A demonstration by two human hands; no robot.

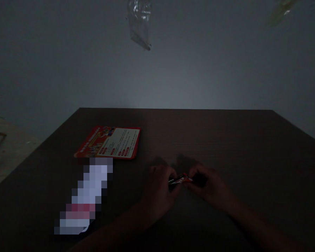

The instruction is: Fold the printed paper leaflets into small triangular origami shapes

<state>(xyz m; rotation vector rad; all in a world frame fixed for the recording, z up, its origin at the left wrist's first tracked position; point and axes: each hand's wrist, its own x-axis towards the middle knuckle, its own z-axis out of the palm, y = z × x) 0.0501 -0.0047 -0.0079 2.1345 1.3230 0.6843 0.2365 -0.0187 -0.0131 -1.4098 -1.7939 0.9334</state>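
Observation:
Both my hands meet low over the table, right of its middle line. My left hand [160, 187] is closed with its fingers curled round a small, flat object with red, white and dark parts [180, 179]. On the object's right end, my right hand [208, 183] pinches between thumb and forefinger. Dim light and my fingers hide most of the object, so its kind cannot be made out. Left of my left hand lies a long, bright item blurred into blocks [88, 196].
A red printed sheet or booklet [123, 141] with a pale text panel lies on the dark wooden table [204, 136], far left. A clear plastic bag [140, 24] hangs on the grey wall [199, 63]. Another shiny item [282, 12] shows at the upper right.

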